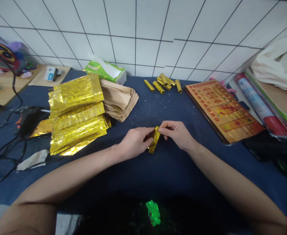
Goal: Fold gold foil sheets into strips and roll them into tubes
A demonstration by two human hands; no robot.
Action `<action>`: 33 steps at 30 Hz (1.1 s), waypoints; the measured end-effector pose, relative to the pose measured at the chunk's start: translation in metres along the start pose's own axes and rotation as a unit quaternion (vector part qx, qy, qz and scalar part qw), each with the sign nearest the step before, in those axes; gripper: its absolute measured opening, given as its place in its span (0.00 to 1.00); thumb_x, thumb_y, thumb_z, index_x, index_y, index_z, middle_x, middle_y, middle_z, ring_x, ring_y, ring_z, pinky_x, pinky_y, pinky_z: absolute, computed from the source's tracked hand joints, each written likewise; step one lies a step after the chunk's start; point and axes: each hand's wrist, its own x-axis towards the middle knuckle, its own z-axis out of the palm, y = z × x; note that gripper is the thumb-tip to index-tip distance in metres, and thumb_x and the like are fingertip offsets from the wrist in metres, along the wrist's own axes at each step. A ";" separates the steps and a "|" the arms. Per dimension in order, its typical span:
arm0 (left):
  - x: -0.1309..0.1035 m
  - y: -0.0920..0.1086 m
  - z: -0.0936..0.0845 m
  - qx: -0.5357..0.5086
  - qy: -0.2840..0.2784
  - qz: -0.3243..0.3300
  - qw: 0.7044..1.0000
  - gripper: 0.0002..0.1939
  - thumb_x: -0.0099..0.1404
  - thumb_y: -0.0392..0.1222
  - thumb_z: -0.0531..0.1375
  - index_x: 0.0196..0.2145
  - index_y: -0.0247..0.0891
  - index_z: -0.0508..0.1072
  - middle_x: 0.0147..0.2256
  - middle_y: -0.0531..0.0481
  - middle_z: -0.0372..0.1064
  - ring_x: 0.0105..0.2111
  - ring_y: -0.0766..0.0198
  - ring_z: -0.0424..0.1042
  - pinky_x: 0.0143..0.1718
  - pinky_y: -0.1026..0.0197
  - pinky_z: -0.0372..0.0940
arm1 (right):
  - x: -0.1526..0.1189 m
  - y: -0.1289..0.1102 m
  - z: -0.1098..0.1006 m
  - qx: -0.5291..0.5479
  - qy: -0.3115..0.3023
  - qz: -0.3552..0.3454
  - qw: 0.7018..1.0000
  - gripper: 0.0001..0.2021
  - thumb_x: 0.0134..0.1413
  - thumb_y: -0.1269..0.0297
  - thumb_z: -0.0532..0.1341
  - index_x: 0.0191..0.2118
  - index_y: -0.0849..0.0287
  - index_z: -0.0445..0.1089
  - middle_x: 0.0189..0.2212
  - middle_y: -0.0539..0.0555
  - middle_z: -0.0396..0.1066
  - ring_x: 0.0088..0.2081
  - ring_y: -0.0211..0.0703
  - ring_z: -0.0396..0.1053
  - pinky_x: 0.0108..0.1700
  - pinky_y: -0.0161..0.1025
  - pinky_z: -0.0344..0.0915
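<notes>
A small strip of shiny gold foil paper [154,141], folded or rolled narrow, stands between my hands over the dark blue cloth. My left hand [136,141] pinches its left side with thumb and fingers. At its upper end, the thumb and forefinger of my right hand [174,133] close on the foil's edge. Several finished-looking gold foil rolls [166,81] lie in a loose group beyond my hands, near the wall. To the left is a stack of gold foil sheets [78,114], partly covering a pile of brown paper [119,99].
A green tissue box [104,70] stands against the tiled wall. At left lie a black glue gun [32,119] and its looping cable [5,156]. An orange-gold printed packet [224,109] lies at right, beside a red and blue tube [258,101] and a white cloth bag [278,62].
</notes>
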 end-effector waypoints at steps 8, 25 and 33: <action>-0.001 0.000 0.000 -0.031 0.001 -0.011 0.999 0.14 0.60 0.35 0.52 0.43 0.38 0.71 0.24 0.56 0.69 0.22 0.69 0.65 0.27 0.67 0.59 | 0.000 -0.004 -0.002 -0.059 -0.007 0.028 0.998 0.09 0.46 0.59 0.62 0.26 0.61 0.68 0.19 0.45 0.62 0.18 0.29 0.58 0.21 0.31 0.55; -0.004 0.002 0.002 0.077 -0.017 0.049 0.996 0.15 0.60 0.34 0.50 0.44 0.33 0.67 0.32 0.47 0.71 0.31 0.60 0.71 0.34 0.58 0.66 | 0.001 -0.003 0.000 -0.033 0.010 0.054 0.998 0.10 0.44 0.58 0.63 0.25 0.61 0.69 0.15 0.44 0.61 0.16 0.29 0.55 0.19 0.31 0.53; -0.009 0.011 0.000 0.053 -0.058 0.006 0.997 0.25 0.58 0.31 0.49 0.55 0.33 0.57 0.38 0.43 0.71 0.36 0.57 0.73 0.37 0.55 0.68 | 0.001 -0.002 0.005 -0.002 0.081 0.058 0.995 0.11 0.43 0.58 0.63 0.23 0.61 0.67 0.13 0.44 0.60 0.14 0.28 0.54 0.16 0.30 0.51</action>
